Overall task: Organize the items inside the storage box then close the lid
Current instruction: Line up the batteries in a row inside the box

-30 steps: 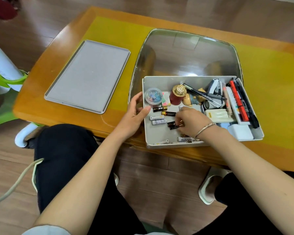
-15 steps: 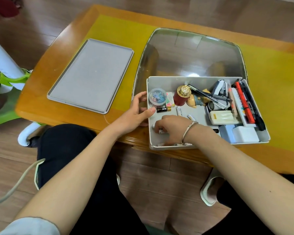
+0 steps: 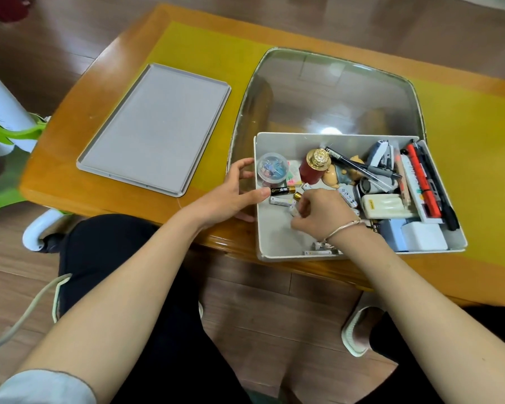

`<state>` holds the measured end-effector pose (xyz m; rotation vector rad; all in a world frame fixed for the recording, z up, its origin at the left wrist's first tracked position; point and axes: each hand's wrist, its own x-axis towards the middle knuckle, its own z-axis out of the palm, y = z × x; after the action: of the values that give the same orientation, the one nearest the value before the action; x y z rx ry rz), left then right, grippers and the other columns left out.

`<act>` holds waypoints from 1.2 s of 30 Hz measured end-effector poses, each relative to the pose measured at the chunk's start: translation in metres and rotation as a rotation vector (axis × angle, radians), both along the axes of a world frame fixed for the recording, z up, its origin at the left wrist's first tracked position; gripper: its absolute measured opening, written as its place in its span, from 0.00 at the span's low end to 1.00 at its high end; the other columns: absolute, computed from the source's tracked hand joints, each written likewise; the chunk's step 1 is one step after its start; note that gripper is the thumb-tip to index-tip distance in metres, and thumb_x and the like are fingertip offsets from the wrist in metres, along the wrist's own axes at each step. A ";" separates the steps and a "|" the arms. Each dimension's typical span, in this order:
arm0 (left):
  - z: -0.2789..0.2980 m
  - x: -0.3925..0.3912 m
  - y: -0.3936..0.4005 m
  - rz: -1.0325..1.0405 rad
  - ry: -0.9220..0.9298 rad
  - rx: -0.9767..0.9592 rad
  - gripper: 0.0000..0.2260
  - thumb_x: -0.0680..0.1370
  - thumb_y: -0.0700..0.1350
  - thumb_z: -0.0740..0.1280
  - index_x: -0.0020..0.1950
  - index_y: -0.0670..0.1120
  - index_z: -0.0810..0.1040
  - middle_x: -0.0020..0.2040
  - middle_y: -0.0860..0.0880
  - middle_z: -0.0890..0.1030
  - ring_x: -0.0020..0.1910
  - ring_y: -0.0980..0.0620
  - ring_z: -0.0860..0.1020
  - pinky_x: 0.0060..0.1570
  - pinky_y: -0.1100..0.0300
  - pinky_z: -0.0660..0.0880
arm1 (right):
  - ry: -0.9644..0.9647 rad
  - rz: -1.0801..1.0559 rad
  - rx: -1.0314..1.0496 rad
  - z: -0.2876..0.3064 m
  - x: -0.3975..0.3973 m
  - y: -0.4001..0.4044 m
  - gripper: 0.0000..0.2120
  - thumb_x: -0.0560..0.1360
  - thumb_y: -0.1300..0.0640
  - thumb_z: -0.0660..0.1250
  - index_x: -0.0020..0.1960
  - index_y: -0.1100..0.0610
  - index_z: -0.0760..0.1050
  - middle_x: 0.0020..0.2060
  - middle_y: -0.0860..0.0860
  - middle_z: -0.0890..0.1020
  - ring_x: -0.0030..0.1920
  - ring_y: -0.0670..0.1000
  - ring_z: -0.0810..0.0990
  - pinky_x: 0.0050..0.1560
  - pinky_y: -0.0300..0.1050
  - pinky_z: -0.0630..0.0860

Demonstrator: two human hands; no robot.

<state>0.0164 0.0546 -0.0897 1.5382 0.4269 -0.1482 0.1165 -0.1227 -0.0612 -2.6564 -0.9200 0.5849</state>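
Our left hand (image 3: 231, 196), fingers curled over the left wall, steadies the storage box (image 3: 277, 246) at the table's near edge while our right hand (image 3: 321, 212) pinches a battery (image 3: 292, 210) to line it beside the others; lid (image 3: 155, 128) waits far left.

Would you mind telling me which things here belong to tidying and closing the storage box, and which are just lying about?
Part of the job:
storage box
grey lid lying on the table
loose batteries
right hand holding a battery
left hand steadying the box wall

Just lying about:
glass pane
yellow mat
slipper on the floor
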 end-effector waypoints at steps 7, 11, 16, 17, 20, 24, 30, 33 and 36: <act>-0.004 0.000 0.000 0.004 -0.008 0.005 0.43 0.64 0.61 0.72 0.73 0.57 0.53 0.70 0.48 0.64 0.65 0.48 0.71 0.49 0.46 0.80 | 0.335 0.034 0.062 -0.004 -0.013 0.017 0.13 0.68 0.50 0.74 0.46 0.54 0.75 0.32 0.52 0.82 0.24 0.48 0.80 0.23 0.41 0.77; -0.004 0.002 0.000 0.013 -0.015 -0.011 0.42 0.64 0.61 0.72 0.72 0.58 0.54 0.68 0.49 0.65 0.64 0.50 0.72 0.47 0.49 0.81 | 0.095 -0.038 0.162 -0.012 -0.006 0.016 0.12 0.68 0.52 0.75 0.45 0.55 0.75 0.34 0.49 0.79 0.33 0.50 0.78 0.35 0.47 0.79; -0.006 0.002 0.001 0.018 -0.026 -0.032 0.42 0.63 0.61 0.72 0.72 0.58 0.54 0.67 0.50 0.66 0.62 0.51 0.73 0.45 0.51 0.81 | -0.048 0.124 0.017 -0.017 -0.006 0.019 0.12 0.68 0.48 0.74 0.45 0.53 0.78 0.43 0.51 0.77 0.42 0.51 0.75 0.44 0.44 0.73; -0.006 0.002 0.001 0.016 -0.024 -0.033 0.42 0.63 0.61 0.72 0.72 0.58 0.54 0.67 0.50 0.65 0.63 0.51 0.73 0.46 0.50 0.81 | -0.089 0.169 -0.030 -0.018 -0.008 0.021 0.12 0.68 0.47 0.73 0.45 0.54 0.79 0.45 0.52 0.77 0.45 0.52 0.76 0.45 0.43 0.71; -0.006 0.002 0.000 0.021 -0.022 -0.041 0.42 0.63 0.61 0.73 0.71 0.59 0.55 0.67 0.50 0.65 0.63 0.50 0.72 0.47 0.49 0.81 | -0.164 0.192 -0.129 -0.018 -0.008 0.024 0.12 0.71 0.45 0.70 0.43 0.55 0.78 0.47 0.54 0.79 0.49 0.55 0.77 0.45 0.44 0.70; -0.005 0.003 0.000 0.027 -0.007 -0.036 0.41 0.64 0.60 0.72 0.72 0.59 0.55 0.68 0.50 0.65 0.64 0.50 0.72 0.47 0.49 0.81 | -0.258 0.045 -0.274 -0.015 0.007 0.009 0.13 0.74 0.46 0.66 0.47 0.57 0.76 0.47 0.57 0.80 0.49 0.59 0.78 0.43 0.45 0.71; -0.003 0.004 -0.001 0.030 0.003 -0.021 0.40 0.65 0.59 0.72 0.71 0.59 0.54 0.66 0.52 0.65 0.63 0.51 0.72 0.46 0.50 0.81 | -0.001 0.066 -0.135 -0.003 0.009 -0.003 0.11 0.71 0.57 0.67 0.53 0.52 0.78 0.42 0.51 0.77 0.44 0.53 0.77 0.42 0.41 0.71; -0.004 0.003 -0.001 0.038 -0.002 -0.017 0.39 0.66 0.59 0.72 0.71 0.59 0.54 0.66 0.52 0.65 0.63 0.51 0.72 0.46 0.50 0.81 | 0.170 0.058 -0.042 -0.005 0.000 0.004 0.07 0.71 0.59 0.68 0.48 0.52 0.76 0.35 0.51 0.78 0.27 0.46 0.74 0.27 0.35 0.70; -0.005 0.004 -0.001 0.043 -0.001 -0.015 0.37 0.69 0.56 0.72 0.71 0.58 0.54 0.66 0.52 0.66 0.63 0.52 0.72 0.46 0.50 0.81 | 0.254 0.130 -0.058 -0.006 -0.005 0.008 0.06 0.71 0.59 0.69 0.45 0.52 0.74 0.31 0.53 0.83 0.25 0.48 0.80 0.26 0.33 0.74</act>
<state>0.0201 0.0534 -0.0945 1.5132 0.4563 -0.1168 0.1118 -0.1147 -0.0671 -2.5075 -1.0161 0.9674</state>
